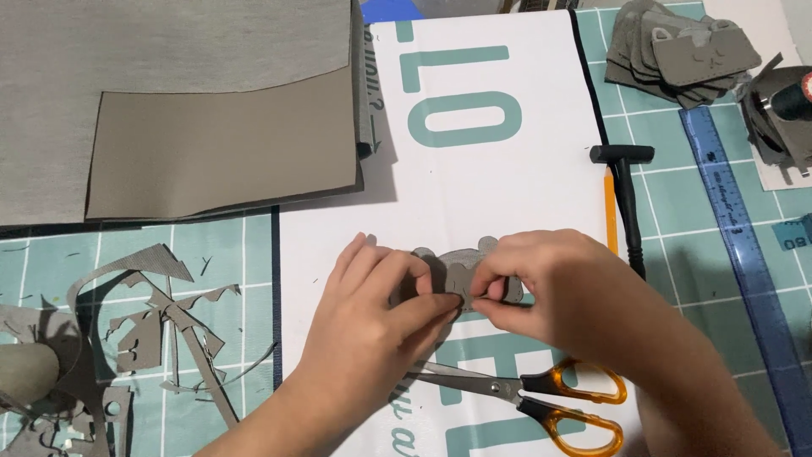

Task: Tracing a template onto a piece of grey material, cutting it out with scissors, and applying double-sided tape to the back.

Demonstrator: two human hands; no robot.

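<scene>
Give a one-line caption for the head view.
Both hands, left hand and right hand, pinch a small grey cutout above orange-handled scissors.

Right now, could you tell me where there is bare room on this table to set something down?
The white printed sheet lies bare between the grey fabric sheets and the black T-handled tool, above both hands. It is crowded lower left with grey cut-out scraps, upper right with the stack of grey cut pieces, and below the hands, where orange-handled scissors lie.

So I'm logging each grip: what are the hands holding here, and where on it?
Both hands, left and right, pinch a small grey cut-out piece at its middle, fingertips meeting there.
</scene>
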